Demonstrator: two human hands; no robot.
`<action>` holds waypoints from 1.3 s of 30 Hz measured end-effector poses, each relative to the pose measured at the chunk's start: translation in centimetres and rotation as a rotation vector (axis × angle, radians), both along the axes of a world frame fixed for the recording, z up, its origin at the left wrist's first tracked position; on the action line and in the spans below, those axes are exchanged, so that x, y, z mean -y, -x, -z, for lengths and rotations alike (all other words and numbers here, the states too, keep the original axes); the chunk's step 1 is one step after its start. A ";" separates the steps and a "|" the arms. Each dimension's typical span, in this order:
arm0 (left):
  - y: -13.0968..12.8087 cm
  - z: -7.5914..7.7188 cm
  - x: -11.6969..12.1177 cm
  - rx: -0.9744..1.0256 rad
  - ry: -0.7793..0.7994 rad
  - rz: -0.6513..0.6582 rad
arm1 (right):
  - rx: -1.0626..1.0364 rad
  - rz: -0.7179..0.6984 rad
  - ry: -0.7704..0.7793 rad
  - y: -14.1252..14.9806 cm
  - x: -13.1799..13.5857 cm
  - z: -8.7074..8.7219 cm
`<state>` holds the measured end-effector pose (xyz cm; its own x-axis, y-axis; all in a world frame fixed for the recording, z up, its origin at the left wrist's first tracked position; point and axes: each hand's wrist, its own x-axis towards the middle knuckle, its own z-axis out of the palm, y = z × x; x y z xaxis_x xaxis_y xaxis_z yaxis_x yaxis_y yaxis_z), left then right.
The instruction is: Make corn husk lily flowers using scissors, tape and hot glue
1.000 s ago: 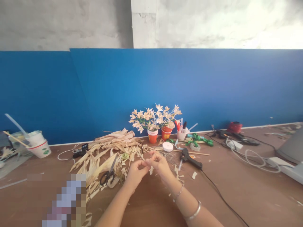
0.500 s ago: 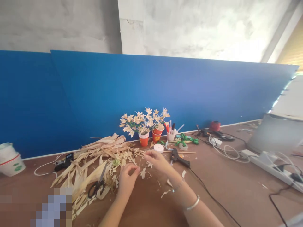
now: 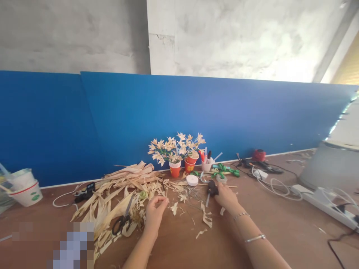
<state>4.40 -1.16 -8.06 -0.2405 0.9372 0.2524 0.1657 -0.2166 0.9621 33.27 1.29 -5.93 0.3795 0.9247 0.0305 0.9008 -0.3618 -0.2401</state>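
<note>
Grasping the glue gun (image 3: 212, 188), the right hand (image 3: 226, 197) is over the brown counter (image 3: 283, 220), before the blue panel (image 3: 238, 116) and grey wall (image 3: 238, 41); whether the left hand (image 3: 154, 212) holds something, I cannot tell.

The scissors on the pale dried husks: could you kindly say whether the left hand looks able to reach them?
Probably yes: the scissors lie uncovered, left of the left hand, and only loose husk scraps show between. Whether it holds something small is unclear.

Single head-worn view, facing forward and down, across brown table (image 3: 280, 220) toward blue partition (image 3: 202, 108)
</note>
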 end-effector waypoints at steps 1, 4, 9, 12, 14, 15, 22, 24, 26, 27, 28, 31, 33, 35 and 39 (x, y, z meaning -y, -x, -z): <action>0.1 -0.1 0.0 0.024 0.018 0.031 | 0.002 0.013 -0.008 -0.4 0.0 -0.1; 0.2 -0.2 0.1 0.080 0.051 0.053 | -0.053 0.093 -0.089 -1.4 0.0 -0.4; 0.4 0.2 0.0 0.080 0.054 0.020 | -0.540 -0.003 -0.477 0.1 -0.1 -1.4; 0.5 0.7 -0.4 0.050 0.025 0.009 | -0.851 -0.168 -0.423 3.6 0.2 -2.1; 0.6 1.1 -0.6 0.018 -0.010 -0.013 | -0.967 -0.308 -0.336 6.4 0.9 -2.3; 0.7 1.3 -0.7 0.000 -0.029 -0.025 | -0.998 -0.394 -0.280 7.7 1.3 -2.3; 0.9 1.2 -0.6 -0.186 -0.119 -0.097 | -0.816 -0.758 -0.395 12.2 3.8 -0.7; 0.9 1.1 -0.4 -0.244 -0.131 -0.112 | -0.792 -0.792 -0.387 12.4 4.1 -0.4; 0.8 1.1 -0.2 -0.282 -0.142 -0.121 | -0.788 -0.806 -0.383 12.4 4.1 -0.2; 0.7 1.1 -0.1 -0.294 -0.147 -0.121 | -0.788 -0.805 -0.390 12.3 4.1 -0.2; 0.7 1.1 0.0 -0.303 -0.152 -0.119 | -0.788 -0.801 -0.393 12.3 4.1 -0.2; 0.6 1.0 0.2 -0.326 -0.165 -0.108 | -0.789 -0.799 -0.385 12.2 4.1 -0.1; 0.5 1.1 0.3 -0.340 -0.170 -0.107 | -0.790 -0.801 -0.362 12.1 4.1 -0.1; 0.5 1.1 0.3 -0.352 -0.173 -0.114 | -0.784 -0.805 -0.332 12.1 4.2 -0.1; 0.4 0.9 0.4 -0.365 -0.174 -0.117 | -0.765 -0.819 -0.307 12.2 4.2 -0.1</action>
